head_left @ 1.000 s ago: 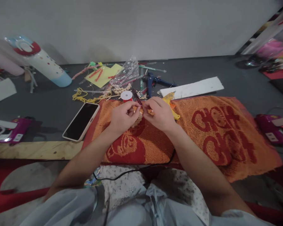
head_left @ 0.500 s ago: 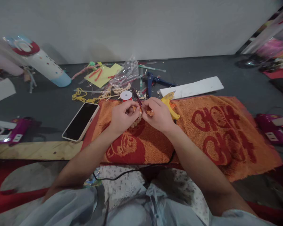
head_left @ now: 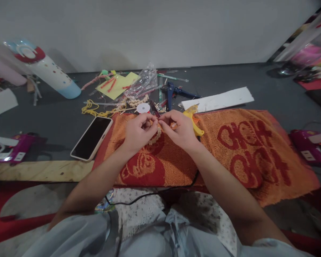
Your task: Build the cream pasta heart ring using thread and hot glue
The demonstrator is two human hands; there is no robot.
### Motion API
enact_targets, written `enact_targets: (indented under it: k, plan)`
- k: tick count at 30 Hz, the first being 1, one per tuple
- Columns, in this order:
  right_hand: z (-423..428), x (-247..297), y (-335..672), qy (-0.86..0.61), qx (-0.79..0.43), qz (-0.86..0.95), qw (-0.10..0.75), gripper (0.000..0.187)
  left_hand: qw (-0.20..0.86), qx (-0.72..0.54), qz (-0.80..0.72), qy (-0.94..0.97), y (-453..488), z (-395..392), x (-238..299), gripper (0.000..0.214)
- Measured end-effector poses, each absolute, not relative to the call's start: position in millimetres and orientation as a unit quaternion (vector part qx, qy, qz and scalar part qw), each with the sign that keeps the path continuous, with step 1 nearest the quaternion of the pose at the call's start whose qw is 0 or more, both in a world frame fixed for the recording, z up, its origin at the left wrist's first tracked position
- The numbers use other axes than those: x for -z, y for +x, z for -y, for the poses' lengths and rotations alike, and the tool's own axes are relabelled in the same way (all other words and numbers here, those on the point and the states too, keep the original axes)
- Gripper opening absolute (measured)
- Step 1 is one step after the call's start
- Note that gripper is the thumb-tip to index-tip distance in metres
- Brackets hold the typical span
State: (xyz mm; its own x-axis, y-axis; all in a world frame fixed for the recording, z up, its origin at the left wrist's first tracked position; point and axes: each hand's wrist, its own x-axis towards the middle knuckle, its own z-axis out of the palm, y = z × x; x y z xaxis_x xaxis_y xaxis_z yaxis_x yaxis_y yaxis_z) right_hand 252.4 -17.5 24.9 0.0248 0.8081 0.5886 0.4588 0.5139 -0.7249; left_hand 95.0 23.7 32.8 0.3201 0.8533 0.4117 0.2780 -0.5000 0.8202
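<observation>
My left hand (head_left: 140, 132) is closed in a pinch at the middle of the orange towel (head_left: 176, 167). A short curved strand of small cream beads (head_left: 155, 138) runs down from its fingertips over the towel. Thumb and finger of my right hand (head_left: 178, 129) are pinched together almost against the left fingertips; whatever is between them is too small to make out. Just beyond the fingertips lies a dark red, slim tool (head_left: 154, 109). A white spool (head_left: 143, 108) stands behind my left hand, and a yellow glue gun (head_left: 194, 121) rests beside my right.
A phone (head_left: 92, 137) lies left of the towel. Blue-handled pliers (head_left: 171, 94), a clear plastic bag (head_left: 146, 80), yellow cord (head_left: 92, 109) and a yellow paper (head_left: 115, 87) clutter the back. A white strip (head_left: 219, 100) lies right; a bottle (head_left: 50, 73) stands left.
My right thumb and finger have shifted slightly left, closer to the left fingertips, and the right thumb now points straight at them. My left hand has barely moved.
</observation>
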Motion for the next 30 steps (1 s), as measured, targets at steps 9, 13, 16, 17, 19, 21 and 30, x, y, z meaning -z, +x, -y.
enact_targets:
  k: [9,13,16,17,19,21,30]
  plan:
    - [17.6,-26.5,251.3,-0.478,-0.249,0.628,0.562,0.012,0.348,-0.447,-0.372,0.735,96.6,-22.8,-37.8,0.003]
    - [17.1,-27.4,252.0,-0.493,-0.322,0.560,0.583,0.019,0.348,-0.447,-0.380,0.732,97.3,-22.8,-39.6,0.003]
    - [16.9,-28.5,252.5,-0.489,-0.332,0.558,0.582,0.019,0.348,-0.446,-0.376,0.734,97.2,-23.4,-38.7,0.003]
    - [16.8,-28.6,252.5,-0.488,-0.335,0.563,0.577,0.020,0.348,-0.445,-0.375,0.735,97.2,-23.6,-38.2,0.002]
    - [16.1,-27.8,252.2,-0.486,-0.346,0.571,0.564,0.023,0.350,-0.444,-0.371,0.737,96.9,-24.0,-37.3,0.003]
    - [14.9,-26.0,252.0,-0.483,-0.362,0.573,0.555,0.021,0.355,-0.444,-0.367,0.737,96.6,-24.5,-36.8,0.003]
    - [13.6,-25.3,255.5,-0.485,-0.393,0.557,0.548,0.026,0.382,-0.455,-0.350,0.724,95.2,-27.2,-36.6,0.005]
